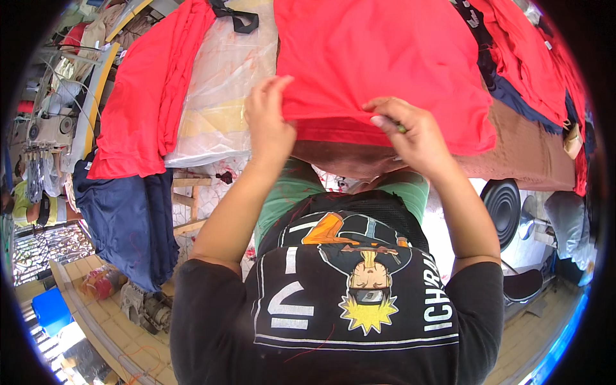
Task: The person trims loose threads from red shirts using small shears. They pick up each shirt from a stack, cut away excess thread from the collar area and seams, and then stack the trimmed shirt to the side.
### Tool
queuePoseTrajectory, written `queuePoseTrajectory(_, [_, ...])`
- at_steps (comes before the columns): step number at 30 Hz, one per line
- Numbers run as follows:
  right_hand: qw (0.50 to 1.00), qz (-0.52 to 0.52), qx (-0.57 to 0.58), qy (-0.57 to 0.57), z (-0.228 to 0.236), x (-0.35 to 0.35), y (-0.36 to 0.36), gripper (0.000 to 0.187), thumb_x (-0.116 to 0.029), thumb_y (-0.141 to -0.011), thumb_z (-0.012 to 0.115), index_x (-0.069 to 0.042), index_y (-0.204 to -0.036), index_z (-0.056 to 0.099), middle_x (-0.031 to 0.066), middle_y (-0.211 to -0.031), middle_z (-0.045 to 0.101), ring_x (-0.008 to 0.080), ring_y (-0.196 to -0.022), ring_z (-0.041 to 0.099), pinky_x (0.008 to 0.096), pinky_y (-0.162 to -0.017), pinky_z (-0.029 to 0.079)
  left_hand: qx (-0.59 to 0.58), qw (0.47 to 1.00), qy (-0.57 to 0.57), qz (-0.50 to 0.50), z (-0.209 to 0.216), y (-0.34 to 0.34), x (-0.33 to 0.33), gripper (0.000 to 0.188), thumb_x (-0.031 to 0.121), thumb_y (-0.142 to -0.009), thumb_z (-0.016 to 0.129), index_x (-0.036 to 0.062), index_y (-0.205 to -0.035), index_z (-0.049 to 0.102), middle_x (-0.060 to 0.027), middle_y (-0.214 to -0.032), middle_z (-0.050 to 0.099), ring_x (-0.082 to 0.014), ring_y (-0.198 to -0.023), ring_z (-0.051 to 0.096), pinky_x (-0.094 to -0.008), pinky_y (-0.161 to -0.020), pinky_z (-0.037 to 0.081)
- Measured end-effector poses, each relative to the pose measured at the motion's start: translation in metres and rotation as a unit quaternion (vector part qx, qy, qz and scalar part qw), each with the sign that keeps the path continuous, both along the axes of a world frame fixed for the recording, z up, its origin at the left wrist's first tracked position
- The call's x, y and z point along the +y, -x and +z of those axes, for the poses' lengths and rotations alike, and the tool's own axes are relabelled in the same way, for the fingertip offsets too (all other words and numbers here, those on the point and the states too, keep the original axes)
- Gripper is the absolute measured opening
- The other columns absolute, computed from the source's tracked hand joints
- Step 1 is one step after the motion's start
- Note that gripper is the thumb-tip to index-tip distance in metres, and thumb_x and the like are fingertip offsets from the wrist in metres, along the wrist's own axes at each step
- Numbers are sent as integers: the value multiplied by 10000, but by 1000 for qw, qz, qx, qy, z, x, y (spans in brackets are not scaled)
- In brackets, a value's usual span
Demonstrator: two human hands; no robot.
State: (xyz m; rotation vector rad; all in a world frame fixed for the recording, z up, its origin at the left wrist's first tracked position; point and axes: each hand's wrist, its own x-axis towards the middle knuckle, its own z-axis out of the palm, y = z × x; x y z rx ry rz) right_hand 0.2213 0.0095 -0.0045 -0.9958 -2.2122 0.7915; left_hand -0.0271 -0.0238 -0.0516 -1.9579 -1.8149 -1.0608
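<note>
A red cloth garment (378, 58) lies spread before me, its near edge folded into a band between my hands. At the left end of that band is my left hand (268, 122), slightly blurred. Its fingers are apart and curved over the cloth's edge, and its thumb side is by the fold. My right hand (414, 131) is closed at the other end, with thumb and forefinger at the cloth. A small slim tool with a greenish end (402, 129) pokes out of its grip; the rest is hidden in the palm.
Left of the garment lie a clear plastic sheet (215, 122) and a red cloth pile (138, 109), with navy cloth (128, 218) hanging below. Brown cloth (532, 151) covers the surface at right, near more red garments (526, 58). A round black stool seat (502, 212) stands lower right.
</note>
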Motion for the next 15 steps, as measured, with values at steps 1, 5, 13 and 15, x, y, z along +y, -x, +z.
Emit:
queuePoseTrajectory(1, [999,4,4,48,14,1,-5,141,-162,-895,636,-24,-920,615,116,-742,611,242,-632,597,319,-610,487,-213,974,40,-73,-9,12,8,525,-121,-762,545,59,-1255,520,-101,-1141,611,-254,-1025,601,-328,-882,483])
queuePoseTrajectory(5, [998,-63,7,11,35,12,-31,178,-189,-913,630,-15,-938,605,131,-696,598,242,-614,569,304,-613,472,-582,761,171,-228,16,20,5,299,-19,-896,542,3,-1193,567,-82,-1093,635,-148,-1019,597,-279,-903,472])
queuePoseTrajectory(13, [970,-177,-124,-114,-59,100,-20,288,-341,-913,601,-58,-956,631,191,-768,655,399,-752,634,464,-630,499,-405,872,263,-77,-38,35,49,232,223,-856,711,40,-997,689,-30,-757,654,-81,-676,564,-251,-658,477])
queuePoseTrajectory(15, [964,-187,-157,-102,-73,104,-18,286,-359,-911,593,-80,-963,627,189,-743,652,395,-742,635,473,-631,498,-403,870,271,-85,-25,34,44,229,193,-839,726,35,-1000,685,-37,-790,658,-76,-688,562,-250,-656,477])
